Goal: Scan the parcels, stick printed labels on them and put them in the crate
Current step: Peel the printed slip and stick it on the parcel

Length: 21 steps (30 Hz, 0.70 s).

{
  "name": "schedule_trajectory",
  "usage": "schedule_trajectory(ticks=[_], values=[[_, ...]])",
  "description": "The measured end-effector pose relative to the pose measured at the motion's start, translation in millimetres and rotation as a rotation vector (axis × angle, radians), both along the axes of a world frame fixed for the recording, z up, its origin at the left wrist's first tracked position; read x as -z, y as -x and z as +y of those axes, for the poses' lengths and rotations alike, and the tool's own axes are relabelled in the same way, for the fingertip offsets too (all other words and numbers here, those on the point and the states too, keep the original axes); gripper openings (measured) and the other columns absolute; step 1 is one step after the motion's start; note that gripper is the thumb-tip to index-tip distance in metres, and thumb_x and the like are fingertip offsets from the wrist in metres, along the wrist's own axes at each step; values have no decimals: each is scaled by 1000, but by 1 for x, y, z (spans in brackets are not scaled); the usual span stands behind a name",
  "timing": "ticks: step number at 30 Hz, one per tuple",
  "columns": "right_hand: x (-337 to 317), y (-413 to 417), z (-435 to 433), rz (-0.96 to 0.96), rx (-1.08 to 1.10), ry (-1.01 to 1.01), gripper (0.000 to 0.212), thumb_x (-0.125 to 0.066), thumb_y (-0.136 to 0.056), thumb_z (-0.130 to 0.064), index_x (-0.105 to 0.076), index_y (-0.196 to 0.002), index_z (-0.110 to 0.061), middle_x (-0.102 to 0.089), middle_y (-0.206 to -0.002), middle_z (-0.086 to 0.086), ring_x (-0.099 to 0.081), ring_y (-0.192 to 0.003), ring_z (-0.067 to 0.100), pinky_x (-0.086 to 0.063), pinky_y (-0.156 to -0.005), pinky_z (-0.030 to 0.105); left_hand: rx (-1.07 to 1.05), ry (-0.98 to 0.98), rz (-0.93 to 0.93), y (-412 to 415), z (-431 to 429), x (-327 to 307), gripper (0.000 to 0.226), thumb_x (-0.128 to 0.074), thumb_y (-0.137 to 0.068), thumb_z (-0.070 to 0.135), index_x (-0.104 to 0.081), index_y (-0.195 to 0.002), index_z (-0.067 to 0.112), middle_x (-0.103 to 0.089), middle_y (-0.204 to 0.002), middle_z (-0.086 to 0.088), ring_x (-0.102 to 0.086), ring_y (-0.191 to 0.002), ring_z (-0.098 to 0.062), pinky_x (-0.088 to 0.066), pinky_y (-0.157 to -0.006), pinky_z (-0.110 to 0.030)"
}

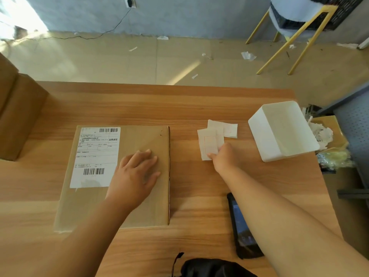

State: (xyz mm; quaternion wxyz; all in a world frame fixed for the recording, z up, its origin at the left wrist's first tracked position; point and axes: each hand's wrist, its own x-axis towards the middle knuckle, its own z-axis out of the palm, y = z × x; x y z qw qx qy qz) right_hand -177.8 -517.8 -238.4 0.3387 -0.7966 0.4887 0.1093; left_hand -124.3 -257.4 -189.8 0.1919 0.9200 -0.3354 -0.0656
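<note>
- Head view: the right hand (221,154) pinched a small white label (208,145) at its near edge, thumb on top and the other fingers curled out of sight. The forearm reached forward over the bench (199,108).
- That label touched a few loose labels (229,128) lying just beyond it.
- The left hand (137,170) lay flat on the parcel (143,136), fingers straight, gripping nothing.
- The parcel lay flat on the bench left of the labels, with a waybill (95,156) on its left half.
- Step, by my judgement: picking up a label to stick on. The next move called for lifting that one label clear of the others and carrying it left to the bare cardboard while the left hand steadied the parcel.
- Further out, a black scanner (239,226) lay under the right forearm, and a white tub (259,132) stood right of the labels.
</note>
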Motion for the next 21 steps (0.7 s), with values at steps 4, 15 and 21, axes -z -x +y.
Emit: schedule_trajectory(ticks=[4, 15, 21], values=[[-1, 3, -2, -57, 93, -48, 29, -72, -85, -21, -55, -105, -9, -64, -104, 7, -62, -91, 25, -48, -67, 32, -7, 1, -1, 2, -1, -1, 47, -48, -82, 43, -69, -111, 13, -63, -119, -5, -58, -105, -36, -47, -90, -42], [-23, 18, 4, -171, 192, 6, 9, -51, -97, -17, -55, -99, -10, -61, -101, 7, -57, -83, 20, -44, -55, 26, 32, -11, 64, -1, 3, -5, 51, -47, -79, 46, -69, -111, 12, -62, -120, -6, -57, -108, -37, -44, -92, -41], [-68, 21, 30, -457, 200, -313, 15, -48, -97, -16, -62, -102, -10, -63, -96, 6, -55, -66, 13, -45, -53, 26, -84, 186, 237, -7, 9, -27, 37, -65, -80, 36, -67, -111, 15, -60, -118, 0, -54, -110, -25, -40, -90, -30]])
